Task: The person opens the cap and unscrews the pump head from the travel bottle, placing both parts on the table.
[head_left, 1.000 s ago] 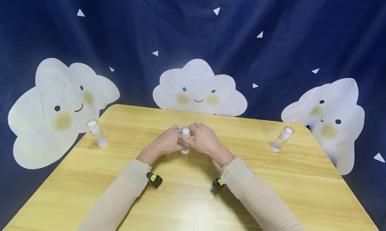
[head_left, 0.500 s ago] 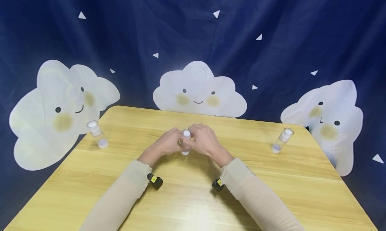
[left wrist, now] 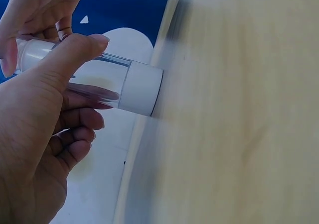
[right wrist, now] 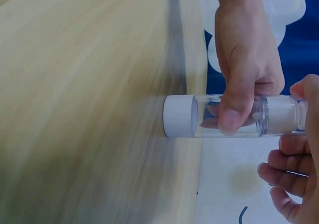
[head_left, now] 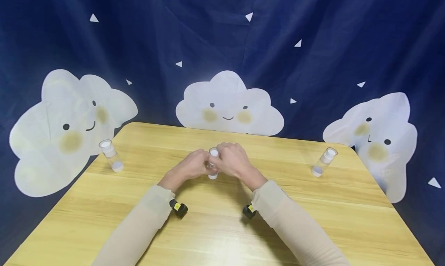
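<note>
A clear cylindrical bottle with a white base and white collar (head_left: 213, 176) stands upright at the middle of the wooden table, between both hands. My left hand (head_left: 194, 164) grips its clear body, thumb on one side and fingers behind; the left wrist view shows the bottle's white base (left wrist: 141, 88) at the tabletop. Up at the top, my right hand (head_left: 233, 160) pinches the bottle's capped end with thumb and index finger. In the right wrist view the white collar (right wrist: 281, 115) shows between the two hands, and the remaining right fingers (right wrist: 286, 179) curl loosely below it.
One similar clear bottle (head_left: 111, 155) stands near the table's left edge. Another such bottle (head_left: 324, 161) stands toward the right edge. The wooden table (head_left: 222, 227) ends in front of a dark blue curtain (head_left: 222, 34) printed with white clouds.
Both hands stay around the middle bottle, with only slight shifts of the right hand at its top. The bottles at the sides keep their places.
</note>
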The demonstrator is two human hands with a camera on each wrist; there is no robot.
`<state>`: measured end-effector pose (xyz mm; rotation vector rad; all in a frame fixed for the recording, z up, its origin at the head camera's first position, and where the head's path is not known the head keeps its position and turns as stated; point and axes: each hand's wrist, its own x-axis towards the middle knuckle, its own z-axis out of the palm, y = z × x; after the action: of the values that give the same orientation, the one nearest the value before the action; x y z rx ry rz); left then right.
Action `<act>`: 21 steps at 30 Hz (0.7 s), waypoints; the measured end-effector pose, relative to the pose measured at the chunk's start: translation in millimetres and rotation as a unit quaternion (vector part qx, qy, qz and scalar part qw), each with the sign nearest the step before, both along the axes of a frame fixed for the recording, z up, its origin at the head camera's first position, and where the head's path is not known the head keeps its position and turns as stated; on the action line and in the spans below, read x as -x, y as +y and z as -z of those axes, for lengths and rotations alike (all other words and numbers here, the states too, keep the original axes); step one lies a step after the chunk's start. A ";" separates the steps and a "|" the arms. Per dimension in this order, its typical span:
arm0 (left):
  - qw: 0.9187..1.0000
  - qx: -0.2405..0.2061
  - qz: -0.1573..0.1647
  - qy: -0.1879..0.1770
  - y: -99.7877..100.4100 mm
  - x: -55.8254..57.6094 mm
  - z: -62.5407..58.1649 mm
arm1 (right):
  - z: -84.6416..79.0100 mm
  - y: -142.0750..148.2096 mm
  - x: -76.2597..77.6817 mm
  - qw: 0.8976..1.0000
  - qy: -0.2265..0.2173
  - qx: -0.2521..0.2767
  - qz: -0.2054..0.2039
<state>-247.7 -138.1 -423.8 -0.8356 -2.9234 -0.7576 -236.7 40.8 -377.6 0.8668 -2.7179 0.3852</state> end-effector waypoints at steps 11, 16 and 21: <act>1.000 0.009 0.000 0.001 0.6 -2.2 -1.0 | 0.4 2.0 0.4 1.000 0.002 -0.005 -0.007; 1.000 -0.006 0.001 -0.003 -0.5 -2.4 -1.4 | -5.5 1.8 -0.3 1.000 0.021 0.007 -0.020; 1.000 -0.010 0.000 0.005 -1.2 -2.0 0.0 | -25.2 5.2 -0.6 0.993 0.080 0.070 -0.040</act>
<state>-245.7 -139.3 -423.8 -0.8363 -2.9015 -0.7780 -236.1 46.1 -352.4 0.9276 -2.4824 0.4939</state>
